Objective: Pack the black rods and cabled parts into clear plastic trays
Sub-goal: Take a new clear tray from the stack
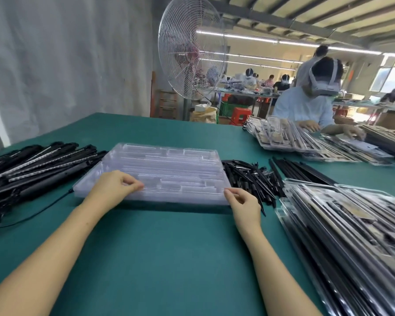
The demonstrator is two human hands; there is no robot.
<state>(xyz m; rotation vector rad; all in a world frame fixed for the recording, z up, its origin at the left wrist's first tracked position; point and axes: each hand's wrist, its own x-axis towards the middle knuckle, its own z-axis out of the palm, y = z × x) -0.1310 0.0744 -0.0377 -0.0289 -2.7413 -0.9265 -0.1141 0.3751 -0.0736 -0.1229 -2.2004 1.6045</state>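
The left hand (116,187) and right hand (243,202) are pinching the near edge of the empty tray stack (167,172) mid-table, filled trays (351,224) lying at right, while loose rods (249,176) and cabled parts (32,174) are waiting unpacked.

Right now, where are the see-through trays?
In the head view, the clear trays sit stacked mid-table between black rods, left, and small black parts, right; left hand and right hand pinch their near edge.
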